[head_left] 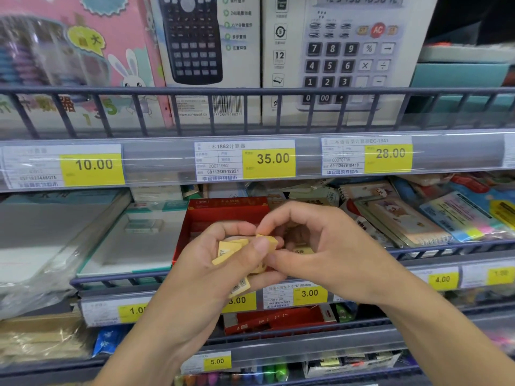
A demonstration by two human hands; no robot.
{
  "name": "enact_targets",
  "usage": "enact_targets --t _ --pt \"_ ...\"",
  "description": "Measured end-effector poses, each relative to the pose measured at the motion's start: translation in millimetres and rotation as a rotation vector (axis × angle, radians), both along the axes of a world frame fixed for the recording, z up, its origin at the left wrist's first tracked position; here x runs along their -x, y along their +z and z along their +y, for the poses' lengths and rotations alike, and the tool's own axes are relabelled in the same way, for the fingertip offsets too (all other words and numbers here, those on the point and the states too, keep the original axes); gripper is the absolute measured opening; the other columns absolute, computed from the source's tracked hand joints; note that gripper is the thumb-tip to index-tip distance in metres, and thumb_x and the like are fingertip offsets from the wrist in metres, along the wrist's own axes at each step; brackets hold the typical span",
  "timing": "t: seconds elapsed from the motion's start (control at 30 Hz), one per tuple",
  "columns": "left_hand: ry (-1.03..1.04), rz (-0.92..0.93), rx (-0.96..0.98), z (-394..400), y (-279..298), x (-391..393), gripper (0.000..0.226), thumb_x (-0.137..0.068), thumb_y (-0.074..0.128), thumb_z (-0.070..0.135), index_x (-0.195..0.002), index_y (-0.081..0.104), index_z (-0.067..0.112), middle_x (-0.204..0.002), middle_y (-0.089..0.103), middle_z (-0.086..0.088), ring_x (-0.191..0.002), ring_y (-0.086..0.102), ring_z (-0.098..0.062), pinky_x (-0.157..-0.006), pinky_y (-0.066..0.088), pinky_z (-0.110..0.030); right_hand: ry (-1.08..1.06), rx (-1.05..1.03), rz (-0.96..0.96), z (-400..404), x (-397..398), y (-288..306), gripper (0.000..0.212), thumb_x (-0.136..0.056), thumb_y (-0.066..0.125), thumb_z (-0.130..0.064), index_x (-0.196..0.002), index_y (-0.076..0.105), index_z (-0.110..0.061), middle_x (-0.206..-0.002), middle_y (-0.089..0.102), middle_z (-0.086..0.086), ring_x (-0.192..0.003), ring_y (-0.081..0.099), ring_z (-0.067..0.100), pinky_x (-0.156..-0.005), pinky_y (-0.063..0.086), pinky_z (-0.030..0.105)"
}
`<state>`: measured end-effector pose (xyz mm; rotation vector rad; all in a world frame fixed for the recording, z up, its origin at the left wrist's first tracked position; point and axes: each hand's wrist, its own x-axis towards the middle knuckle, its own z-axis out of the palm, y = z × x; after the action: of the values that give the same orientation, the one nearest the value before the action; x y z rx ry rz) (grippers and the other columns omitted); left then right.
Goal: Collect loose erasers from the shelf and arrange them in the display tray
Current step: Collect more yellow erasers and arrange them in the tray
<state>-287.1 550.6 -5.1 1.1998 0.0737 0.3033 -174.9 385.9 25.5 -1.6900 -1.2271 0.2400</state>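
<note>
Several small yellow erasers (233, 250), blocky and wrapped in printed sleeves, sit bunched in my left hand (220, 263), my fingers curled under them and my thumb pressed over the top. My right hand (315, 246) arches beside it, thumb and forefinger pinching the corner of one eraser. Both hands hover just in front of the red cardboard display tray (223, 215), a shallow open box on the wire-fronted shelf (117, 280), beside glossy plastic-wrapped notebooks (401, 218).

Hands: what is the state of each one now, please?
Left hand: fingers curled round several yellow erasers.
Right hand: fingers pinching one eraser from that bunch.
</note>
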Motion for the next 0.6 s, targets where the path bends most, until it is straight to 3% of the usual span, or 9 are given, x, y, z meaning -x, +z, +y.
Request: enact_targets --t 0.13,0.27,0.43,0.6 --pt "-0.047 -0.031 -0.085 5.3 -0.7 4.1 0.03 -0.082 0.085 0.027 -0.106 0.075 0.011 -0.114 0.076 -0.019 -0.109 0.074 -0.032 -0.084 0.063 -0.043 -0.017 -0.126 0.096 -1.7 2.6 4.1 0.018 -0.088 0.075 -0.009 -0.104 0.072 -0.017 -0.096 0.073 0.006 -0.09 0.068 0.029 -0.08 0.06 0.045" --pt "0.036 0.014 -0.169 5.9 1.2 4.9 0.023 -0.082 0.086 0.027 -0.097 0.079 0.012 -0.106 0.077 -0.019 -0.103 0.075 -0.031 -0.074 0.065 -0.042 -0.039 -0.121 0.1 -2.0 3.8 3.1 0.022 -0.09 0.073 -0.009 -0.111 0.074 -0.018 -0.097 0.073 0.004 -0.089 0.07 0.023 -0.079 0.06 0.036" --pt "0.078 0.018 -0.18 1.4 2.6 6.2 0.024 -0.077 0.079 0.034 -0.092 0.079 0.016 -0.095 0.078 -0.017 -0.079 0.077 -0.027 -0.062 0.062 -0.031 -0.158 -0.109 -0.102 -2.7 8.8 -6.2 0.035 -0.082 0.079 -0.03 -0.116 0.069 -0.034 -0.105 0.06 -0.006 -0.093 0.067 0.021 -0.082 0.057 0.035" --pt "0.064 0.026 -0.217 -2.0 4.0 5.5 0.024 -0.077 0.078 0.038 -0.092 0.078 0.019 -0.082 0.076 -0.015 -0.053 0.062 -0.025 -0.054 0.053 -0.025 -0.18 -0.062 -0.381 -6.3 9.7 -4.6 0.045 -0.085 0.081 -0.029 -0.127 0.066 -0.025 -0.11 0.057 -0.014 -0.094 0.062 0.014 -0.081 0.051 0.021"
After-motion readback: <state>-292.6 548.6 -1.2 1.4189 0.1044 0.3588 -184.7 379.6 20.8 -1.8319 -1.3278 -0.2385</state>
